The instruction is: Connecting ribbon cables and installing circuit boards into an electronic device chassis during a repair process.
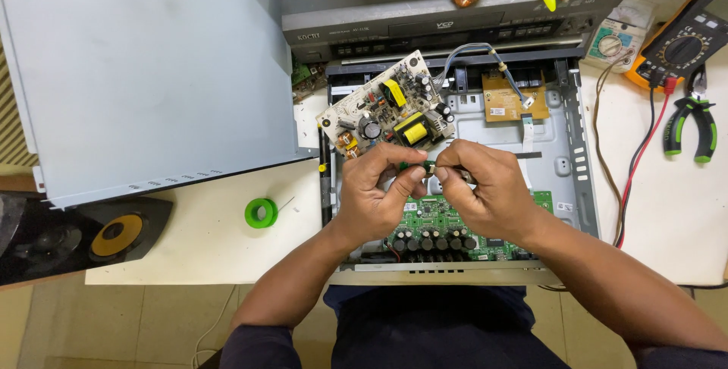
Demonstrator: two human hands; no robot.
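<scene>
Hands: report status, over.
Left hand and right hand both pinch a small part, too small to identify. Held over the open player chassis, above the green board. Lifted beige board close behind the fingers.

White worktable (pixel 227 255) over tiled floor (pixel 152 323)

Both forearms reach forward and converge, the left hand (pixel 377 191) and right hand (pixel 485 191) meeting fingertip to fingertip, thumbs and forefingers pinched together.
</scene>
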